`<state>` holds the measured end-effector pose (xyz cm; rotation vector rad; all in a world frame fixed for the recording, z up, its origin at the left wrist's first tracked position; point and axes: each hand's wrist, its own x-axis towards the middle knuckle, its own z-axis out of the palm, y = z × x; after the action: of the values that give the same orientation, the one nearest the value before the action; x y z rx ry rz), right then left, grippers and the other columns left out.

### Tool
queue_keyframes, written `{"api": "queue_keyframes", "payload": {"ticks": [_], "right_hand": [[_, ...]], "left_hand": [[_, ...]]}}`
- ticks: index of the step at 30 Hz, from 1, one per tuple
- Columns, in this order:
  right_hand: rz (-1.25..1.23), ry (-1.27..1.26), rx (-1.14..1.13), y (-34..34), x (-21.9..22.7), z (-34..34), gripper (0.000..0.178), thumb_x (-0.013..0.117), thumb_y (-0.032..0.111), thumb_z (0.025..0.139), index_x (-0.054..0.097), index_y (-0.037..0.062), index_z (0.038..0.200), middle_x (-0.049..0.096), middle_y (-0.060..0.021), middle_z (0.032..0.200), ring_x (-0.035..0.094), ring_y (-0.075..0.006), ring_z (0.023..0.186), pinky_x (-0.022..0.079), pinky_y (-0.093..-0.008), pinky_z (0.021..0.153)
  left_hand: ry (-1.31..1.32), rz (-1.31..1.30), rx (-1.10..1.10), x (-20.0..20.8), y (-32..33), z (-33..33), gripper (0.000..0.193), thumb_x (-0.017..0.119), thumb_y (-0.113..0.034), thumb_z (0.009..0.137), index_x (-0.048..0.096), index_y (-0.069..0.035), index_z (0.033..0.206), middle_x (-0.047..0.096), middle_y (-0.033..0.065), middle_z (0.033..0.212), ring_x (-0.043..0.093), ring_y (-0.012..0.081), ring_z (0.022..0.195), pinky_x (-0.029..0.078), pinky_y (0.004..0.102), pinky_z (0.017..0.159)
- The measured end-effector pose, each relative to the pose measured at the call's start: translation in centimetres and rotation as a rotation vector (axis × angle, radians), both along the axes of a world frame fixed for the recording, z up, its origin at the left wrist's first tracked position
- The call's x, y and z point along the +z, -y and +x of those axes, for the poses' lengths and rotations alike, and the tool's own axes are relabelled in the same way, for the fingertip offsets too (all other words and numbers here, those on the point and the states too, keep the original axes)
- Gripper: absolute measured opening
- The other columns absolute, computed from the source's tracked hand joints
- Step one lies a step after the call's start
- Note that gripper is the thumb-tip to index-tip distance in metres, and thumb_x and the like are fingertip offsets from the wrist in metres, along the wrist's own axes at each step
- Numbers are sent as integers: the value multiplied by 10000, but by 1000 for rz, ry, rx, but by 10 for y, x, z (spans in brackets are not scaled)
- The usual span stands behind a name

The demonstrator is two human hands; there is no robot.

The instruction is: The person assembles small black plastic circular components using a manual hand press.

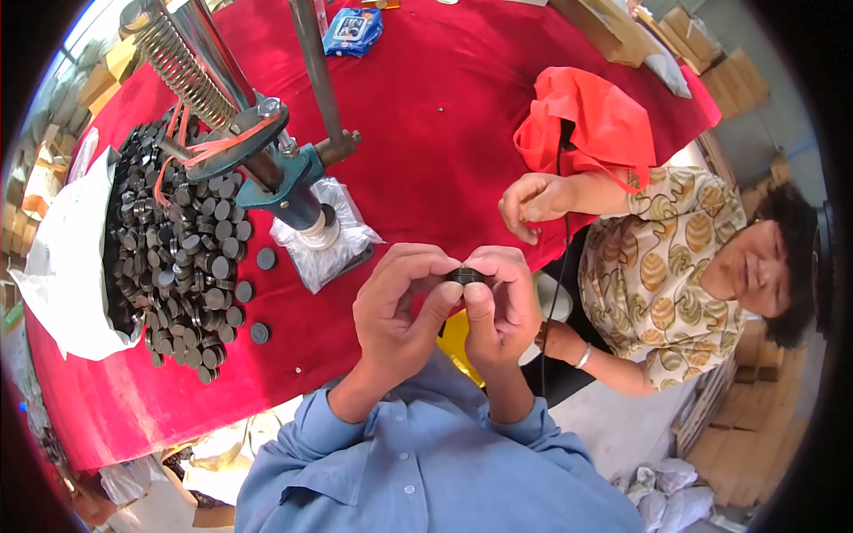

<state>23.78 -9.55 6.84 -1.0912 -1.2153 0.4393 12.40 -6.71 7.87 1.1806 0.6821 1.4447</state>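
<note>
Both my hands meet at the near edge of the red-covered table. Between the thumbs and fingertips of my left hand (395, 306) and my right hand (503, 306) is a small black round cap-like piece (465, 276), held edge-on with ridges on its side. My fingers cover its two ends. Just beyond my left hand stands a hand press (296, 209), its base wrapped in clear plastic (306, 262). A big heap of black round pieces (182, 266) lies left of the press, with a few loose ones near its right side.
A white sack (67, 262) lies open beside the heap. On the right sits a co-worker (671, 275), one hand (533, 204) over the table's edge near a red bag (586, 124). A dark cord hangs there. A blue packet (354, 32) lies at the far side.
</note>
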Motion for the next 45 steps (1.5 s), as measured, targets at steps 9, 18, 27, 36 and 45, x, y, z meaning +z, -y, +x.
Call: {"api": "queue_keyframes", "payload": {"ticks": [9, 18, 27, 36, 45], "right_hand": [[50, 100, 10, -2, -3, 1, 141, 638, 67, 930, 616, -18, 1041, 620, -148, 953, 577, -268, 872, 473, -347, 759], [11, 29, 81, -10, 3, 4, 161, 644, 15, 935, 642, -27, 1091, 630, -158, 1044, 601, -236, 906, 494, -334, 820], [12, -172, 197, -6, -3, 14, 286, 680, -66, 891, 604, -34, 1165, 625, -158, 1119, 604, -227, 1018, 494, -333, 907], [76, 112, 4, -4, 14, 34, 254, 706, -30, 880, 624, -25, 1120, 648, -179, 1094, 629, -262, 965, 523, -344, 836], [142, 457, -40, -3, 29, 36, 362, 685, -114, 807, 637, 7, 1145, 643, -207, 1150, 662, -285, 980, 556, -376, 836]], "left_hand": [[-247, 178, 28, -6, -3, -8, 180, 737, 77, 842, 676, 37, 1007, 682, 124, 1008, 665, 176, 895, 550, 269, 766], [-74, 81, -5, -12, -9, -8, 192, 702, 82, 892, 648, 43, 1073, 646, 127, 1085, 643, 164, 975, 544, 274, 848], [-5, 177, -83, -14, -10, -3, 275, 674, 78, 926, 602, 43, 1189, 604, 149, 1197, 626, 179, 1044, 532, 276, 902], [4, -40, -201, -1, -7, 4, 352, 717, 32, 917, 585, 52, 1243, 648, 114, 1148, 675, 155, 1004, 554, 284, 898], [211, -150, -356, 6, -11, 4, 388, 704, 22, 938, 551, 65, 1293, 662, 115, 1179, 663, 155, 1084, 551, 291, 943]]}}
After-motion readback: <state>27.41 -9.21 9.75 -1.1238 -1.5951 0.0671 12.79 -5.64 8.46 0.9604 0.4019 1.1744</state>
